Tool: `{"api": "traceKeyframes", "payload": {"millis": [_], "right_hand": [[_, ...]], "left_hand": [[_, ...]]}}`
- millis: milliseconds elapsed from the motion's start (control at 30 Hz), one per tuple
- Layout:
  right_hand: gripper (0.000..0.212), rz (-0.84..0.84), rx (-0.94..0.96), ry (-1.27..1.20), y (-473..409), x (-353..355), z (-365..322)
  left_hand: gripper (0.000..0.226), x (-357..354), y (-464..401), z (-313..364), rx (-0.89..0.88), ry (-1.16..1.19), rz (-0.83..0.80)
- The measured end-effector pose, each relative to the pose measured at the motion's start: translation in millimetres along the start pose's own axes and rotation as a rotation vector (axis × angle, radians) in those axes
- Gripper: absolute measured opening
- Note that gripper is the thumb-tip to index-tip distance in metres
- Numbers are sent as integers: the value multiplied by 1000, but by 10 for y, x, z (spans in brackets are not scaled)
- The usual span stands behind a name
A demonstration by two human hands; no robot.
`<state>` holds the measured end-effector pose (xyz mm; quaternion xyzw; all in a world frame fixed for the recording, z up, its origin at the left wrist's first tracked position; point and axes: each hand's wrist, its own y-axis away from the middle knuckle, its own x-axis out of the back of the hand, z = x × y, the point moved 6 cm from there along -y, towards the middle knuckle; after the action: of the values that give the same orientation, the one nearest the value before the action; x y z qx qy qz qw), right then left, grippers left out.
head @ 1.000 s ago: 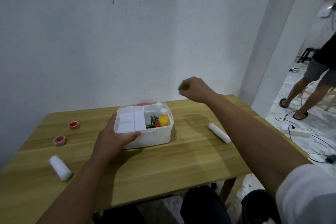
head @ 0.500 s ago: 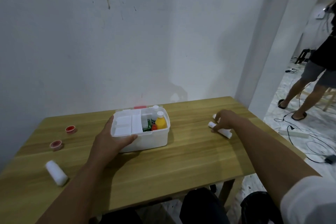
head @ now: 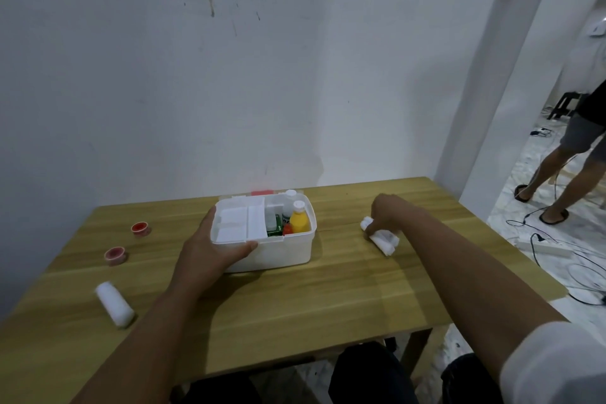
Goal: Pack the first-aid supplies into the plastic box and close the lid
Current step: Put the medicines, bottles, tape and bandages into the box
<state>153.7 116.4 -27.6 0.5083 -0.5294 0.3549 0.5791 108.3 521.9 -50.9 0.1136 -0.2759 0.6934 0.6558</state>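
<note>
The white plastic box (head: 282, 251) stands open mid-table. A white divider tray fills its left half; a yellow bottle (head: 299, 221), a white bottle and a green packet show in its right half. My left hand (head: 213, 249) grips the box's front left corner, thumb on the rim. My right hand (head: 385, 215) is closed around a white gauze roll (head: 384, 240) lying on the table right of the box. Another white gauze roll (head: 114, 304) lies at front left. Two red tape rolls (head: 141, 229) (head: 115, 255) sit at left.
The wooden table (head: 328, 298) backs onto a white wall. The box's lid edge with a red patch (head: 261, 193) shows behind the box. At right a person's legs (head: 557, 180) stand on a floor with cables and a power strip (head: 547, 248).
My right hand came down from above the table onto the gauze roll at right and closed around it. My left hand stayed on the box.
</note>
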Motion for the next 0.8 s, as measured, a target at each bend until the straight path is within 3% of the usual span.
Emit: {"api": "traceKeyframes", "payload": {"millis": [67,167,200,467,667,800], "right_hand": [[45,37,63,-29,40,130,-163],[82,49,144,-92,127,259,-422],[86,46,171,-137,167,297,-516],[63,248,378,-710,522,863,-1181],[61,416,350,-671,722,556,-1358],[57,502,375,-771,856,351,-1334]], "left_hand": [[110,0,-2,-9,1,6,-3],[109,5,4,-4,-7,-3,-1],[109,6,5,-2,-8,-5,0],[107,8,10,25,-12,2,3],[99,9,35,44,-23,32,-6],[101,6,17,22,-15,28,-12]]}}
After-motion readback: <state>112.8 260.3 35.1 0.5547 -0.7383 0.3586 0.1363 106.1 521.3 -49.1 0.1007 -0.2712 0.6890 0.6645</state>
